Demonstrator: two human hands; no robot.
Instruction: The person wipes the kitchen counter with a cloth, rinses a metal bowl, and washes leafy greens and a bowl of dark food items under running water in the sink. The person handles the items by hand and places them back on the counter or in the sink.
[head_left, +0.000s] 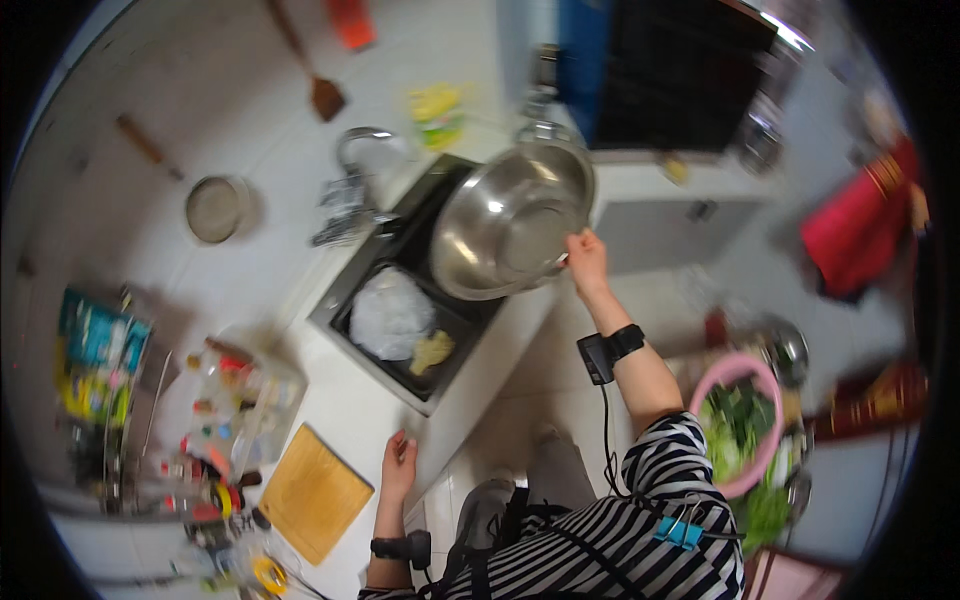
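My right hand (586, 259) grips the rim of a large stainless steel basin (514, 225), which is tilted over the right part of a dark double sink (334, 307). A white plastic bag (390, 315) lies in the left sink bowl, and a crumpled yellowish cloth or glove (432, 352) is beside it. The faucet (386, 223) stands at the sink's back edge. Over the counter's front edge is my left hand (400, 459), its fingers loosely curled and holding nothing, between the sink and a wooden cutting board (316, 495).
A clear bin of bottles (274, 412) stands behind the cutting board. A pink basin (776, 420) of leafy greens is at my right. Glass jars and a yellow packet (437, 116) are beyond the sink. A wooden spatula (327, 97) hangs on the wall.
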